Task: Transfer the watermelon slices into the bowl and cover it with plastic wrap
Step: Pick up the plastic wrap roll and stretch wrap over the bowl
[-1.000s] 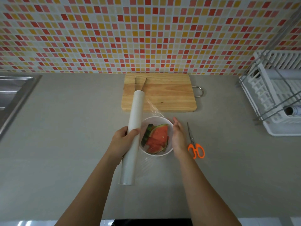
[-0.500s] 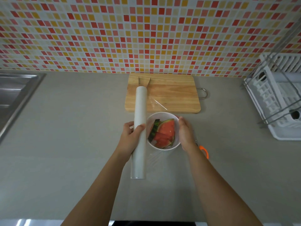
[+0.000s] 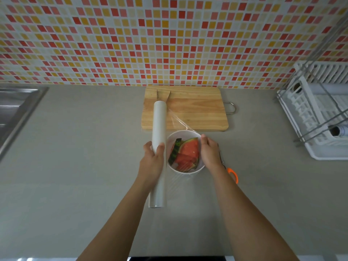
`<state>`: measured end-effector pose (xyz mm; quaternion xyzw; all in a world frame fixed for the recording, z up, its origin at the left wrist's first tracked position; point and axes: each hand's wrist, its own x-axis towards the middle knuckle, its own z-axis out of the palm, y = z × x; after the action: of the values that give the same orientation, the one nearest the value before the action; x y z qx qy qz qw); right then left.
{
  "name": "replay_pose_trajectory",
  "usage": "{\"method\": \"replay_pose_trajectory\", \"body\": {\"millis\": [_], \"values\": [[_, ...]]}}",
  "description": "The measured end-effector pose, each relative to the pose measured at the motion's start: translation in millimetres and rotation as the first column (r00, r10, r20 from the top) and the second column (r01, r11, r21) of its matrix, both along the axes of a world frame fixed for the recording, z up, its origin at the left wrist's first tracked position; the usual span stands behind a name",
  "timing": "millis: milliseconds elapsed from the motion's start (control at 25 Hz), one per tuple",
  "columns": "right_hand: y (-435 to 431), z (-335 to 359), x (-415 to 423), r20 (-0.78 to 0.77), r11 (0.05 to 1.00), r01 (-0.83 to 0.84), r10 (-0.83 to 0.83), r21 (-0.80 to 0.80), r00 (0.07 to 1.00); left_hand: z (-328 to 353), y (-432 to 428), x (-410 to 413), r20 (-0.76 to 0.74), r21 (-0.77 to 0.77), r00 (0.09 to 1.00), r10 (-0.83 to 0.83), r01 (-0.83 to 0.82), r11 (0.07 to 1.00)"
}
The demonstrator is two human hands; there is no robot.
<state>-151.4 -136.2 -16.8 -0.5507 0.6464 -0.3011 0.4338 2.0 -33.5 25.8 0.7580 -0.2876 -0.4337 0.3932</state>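
A white bowl (image 3: pixel 180 171) on the grey counter holds several watermelon slices (image 3: pixel 188 154) with red flesh and green rind. My left hand (image 3: pixel 153 159) grips a long white roll of plastic wrap (image 3: pixel 159 132) just left of the bowl. A clear sheet of film (image 3: pixel 178 121) stretches from the roll over the bowl. My right hand (image 3: pixel 210 152) lies flat against the bowl's right rim, pressing the film there.
A wooden cutting board (image 3: pixel 195 110) with metal tongs (image 3: pixel 163 95) lies behind the bowl. Orange-handled scissors (image 3: pixel 232 174) rest partly under my right forearm. A steel sink (image 3: pixel 13 108) is at the far left, a white dish rack (image 3: pixel 320 112) at the right.
The roll has turned more upright beside the bowl and the film is drawn tauter across it. My right hand has settled closer onto the bowl's rim, covering the scissors.
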Motion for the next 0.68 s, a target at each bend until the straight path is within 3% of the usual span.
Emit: {"method": "replay_pose_trajectory", "body": {"millis": [160,280,520,680], "values": [[-0.6,0.1,0.8,-0.015,0.999,0.002,-0.002,-0.034,1.0,-4.2,14.6,1.4,0.065,0.038,0.998,-0.014,0.012,0.999],[-1.1,-0.3,0.2,-0.022,0.999,0.005,-0.006,-0.043,1.0,-11.5,28.9,7.2,0.014,0.107,0.998,-0.061,0.059,0.993],[-1.4,-2.8,-0.2,-0.024,0.999,0.002,-0.003,-0.037,1.0,-13.0,42.5,4.4,-0.177,0.084,0.969,0.174,-0.161,0.983],[-1.2,-3.8,-0.2,-0.01,1.0,0.014,-0.015,-0.027,1.0,-7.3,47.2,24.6,-0.22,0.077,0.975,0.028,-0.012,0.997]]}}
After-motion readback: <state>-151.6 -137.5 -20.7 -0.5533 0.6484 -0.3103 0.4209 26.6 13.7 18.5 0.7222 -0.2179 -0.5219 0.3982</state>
